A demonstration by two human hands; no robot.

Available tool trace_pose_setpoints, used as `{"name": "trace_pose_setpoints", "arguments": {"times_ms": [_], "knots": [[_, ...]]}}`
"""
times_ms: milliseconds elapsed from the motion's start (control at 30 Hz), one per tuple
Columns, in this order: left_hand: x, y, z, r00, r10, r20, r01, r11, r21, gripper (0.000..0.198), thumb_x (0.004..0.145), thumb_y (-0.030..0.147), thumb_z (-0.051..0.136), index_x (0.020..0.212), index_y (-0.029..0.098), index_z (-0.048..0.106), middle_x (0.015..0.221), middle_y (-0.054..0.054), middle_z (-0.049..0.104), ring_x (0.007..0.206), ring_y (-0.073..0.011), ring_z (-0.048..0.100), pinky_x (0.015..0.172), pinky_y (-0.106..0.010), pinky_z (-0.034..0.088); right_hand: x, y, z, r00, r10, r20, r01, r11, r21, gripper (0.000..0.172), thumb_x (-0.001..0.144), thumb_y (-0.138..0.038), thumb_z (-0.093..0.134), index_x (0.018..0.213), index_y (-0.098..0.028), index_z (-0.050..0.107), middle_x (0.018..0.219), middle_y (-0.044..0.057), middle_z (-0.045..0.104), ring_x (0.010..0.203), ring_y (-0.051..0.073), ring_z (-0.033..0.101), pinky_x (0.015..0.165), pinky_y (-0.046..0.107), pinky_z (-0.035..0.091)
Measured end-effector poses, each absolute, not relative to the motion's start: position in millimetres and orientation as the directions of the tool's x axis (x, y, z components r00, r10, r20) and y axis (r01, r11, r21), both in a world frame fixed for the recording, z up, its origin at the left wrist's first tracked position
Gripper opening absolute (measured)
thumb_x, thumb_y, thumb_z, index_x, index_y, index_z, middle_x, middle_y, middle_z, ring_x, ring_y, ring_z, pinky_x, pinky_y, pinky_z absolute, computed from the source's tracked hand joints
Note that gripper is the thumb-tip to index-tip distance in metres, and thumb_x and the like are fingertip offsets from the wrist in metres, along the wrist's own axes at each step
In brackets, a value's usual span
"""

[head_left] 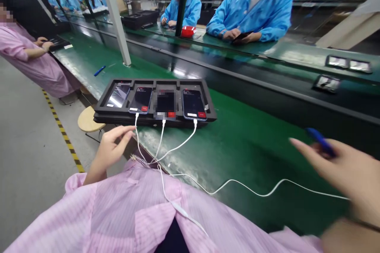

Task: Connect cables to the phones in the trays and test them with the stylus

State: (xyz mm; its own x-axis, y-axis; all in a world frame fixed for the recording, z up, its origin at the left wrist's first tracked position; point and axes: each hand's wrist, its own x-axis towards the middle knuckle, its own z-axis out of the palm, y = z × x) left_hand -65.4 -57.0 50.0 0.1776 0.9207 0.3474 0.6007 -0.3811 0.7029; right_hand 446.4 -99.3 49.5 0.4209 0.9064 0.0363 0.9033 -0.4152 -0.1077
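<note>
A black foam tray (pixel 209 112) lies across the bench edge with several smartphones in its compartments. Three phones, the second phone (pixel 140 100), third phone (pixel 165 103) and right-hand phone (pixel 194 104), have white cables plugged into their near ends. The leftmost phone (pixel 118 95) has no cable showing. Beside the second phone's white cable (pixel 136 121) is my left hand (pixel 111 148), thumb and index finger stretched out; contact is unclear. My right hand (pixel 341 166), smeared by motion, grips a blue pen (pixel 322 142) above the bench at the right.
Another blue pen (pixel 99 70) lies on the green bench (pixel 237 142). A white post (pixel 114 19) rises behind the tray. Co-workers in blue (pixel 252 12) sit opposite; one in pink (pixel 32 55) works at left. A stool (pixel 89 120) stands beside the bench. White cable (pixel 264 195) runs rightward.
</note>
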Motion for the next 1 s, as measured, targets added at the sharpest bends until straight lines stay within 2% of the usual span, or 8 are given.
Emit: {"name": "trace_pose_setpoints", "arguments": {"times_ms": [67, 133, 200, 333, 467, 600, 833, 1000], "knots": [[-69, -47, 43, 0.006, 0.940, 0.341, 0.709, -0.245, 0.661, 0.033, 0.093, 0.041, 0.051, 0.100, 0.017, 0.073, 0.088, -0.007, 0.075, 0.074, -0.0173, 0.066, 0.067, -0.028, 0.051, 391, -79, 57, 0.348, 0.936, -0.040, 0.900, -0.346, -0.265, 0.070, 0.078, -0.088, 0.021, 0.061, -0.025, 0.045, 0.053, 0.008, 0.046, 0.051, 0.020, 0.043, 0.053, 0.035, 0.037], [-71, -38, 39, -0.065, 0.954, 0.291, 0.754, -0.144, 0.640, 0.038, 0.092, 0.044, 0.048, 0.100, 0.017, 0.072, 0.090, -0.008, 0.075, 0.075, -0.0185, 0.066, 0.070, -0.029, 0.050, 342, -63, 64, 0.181, 0.983, -0.038, 0.928, -0.183, -0.326, 0.068, 0.082, -0.083, 0.019, 0.054, -0.023, 0.032, 0.054, 0.006, 0.040, 0.055, 0.017, 0.036, 0.057, 0.034, 0.036], [-70, -31, 37, -0.070, 0.972, 0.225, 0.760, -0.094, 0.644, 0.042, 0.093, 0.048, 0.046, 0.102, 0.016, 0.072, 0.089, -0.008, 0.075, 0.075, -0.0191, 0.066, 0.071, -0.029, 0.049, 308, -47, 73, 0.093, 0.991, -0.096, 0.931, -0.121, -0.345, 0.060, 0.089, -0.070, 0.021, 0.056, -0.022, 0.036, 0.056, 0.005, 0.042, 0.056, 0.016, 0.036, 0.059, 0.032, 0.036], [-60, -23, 37, -0.058, 0.987, 0.152, 0.735, -0.061, 0.676, 0.046, 0.094, 0.053, 0.042, 0.103, 0.017, 0.070, 0.086, -0.007, 0.074, 0.071, -0.0187, 0.065, 0.065, -0.028, 0.046, 270, -22, 84, -0.026, 0.966, -0.257, 0.965, -0.043, -0.260, 0.044, 0.096, -0.046, 0.032, 0.066, -0.021, 0.053, 0.067, 0.007, 0.060, 0.060, 0.018, 0.052, 0.058, 0.029, 0.037], [-47, -17, 40, -0.080, 0.990, 0.117, 0.735, -0.021, 0.678, 0.043, 0.094, 0.051, 0.043, 0.103, 0.019, 0.069, 0.082, -0.005, 0.074, 0.069, -0.0186, 0.065, 0.066, -0.028, 0.045, 248, -13, 85, -0.027, 0.935, -0.354, 0.992, -0.018, -0.122, 0.035, 0.096, -0.042, 0.040, 0.088, -0.021, 0.066, 0.093, 0.011, 0.071, 0.077, 0.024, 0.065, 0.060, 0.029, 0.038], [-40, -10, 43, -0.061, 0.994, 0.094, 0.747, -0.017, 0.665, 0.038, 0.093, 0.050, 0.045, 0.099, 0.019, 0.068, 0.080, -0.004, 0.073, 0.069, -0.0190, 0.066, 0.067, -0.028, 0.046, 241, -14, 81, 0.016, 0.917, -0.400, 0.996, -0.048, -0.072, 0.034, 0.097, -0.041, 0.040, 0.093, -0.020, 0.066, 0.097, 0.013, 0.071, 0.086, 0.028, 0.067, 0.061, 0.030, 0.039], [-36, 0, 39, -0.076, 0.995, 0.069, 0.765, 0.014, 0.644, 0.038, 0.092, 0.053, 0.046, 0.083, 0.020, 0.062, 0.079, -0.005, 0.074, 0.072, -0.0213, 0.068, 0.071, -0.031, 0.048, 239, -15, 79, 0.058, 0.919, -0.391, 0.993, -0.092, -0.069, 0.029, 0.096, -0.032, 0.041, 0.091, -0.019, 0.066, 0.095, 0.015, 0.070, 0.085, 0.029, 0.068, 0.060, 0.030, 0.038], [-35, 1, 38, -0.082, 0.994, 0.066, 0.751, 0.018, 0.661, 0.041, 0.091, 0.057, 0.044, 0.083, 0.020, 0.060, 0.078, -0.007, 0.073, 0.073, -0.0224, 0.068, 0.072, -0.032, 0.048, 238, -15, 79, 0.059, 0.923, -0.381, 0.991, -0.099, -0.086, 0.029, 0.097, -0.033, 0.041, 0.092, -0.018, 0.066, 0.096, 0.015, 0.071, 0.085, 0.028, 0.068, 0.061, 0.030, 0.038]]}}
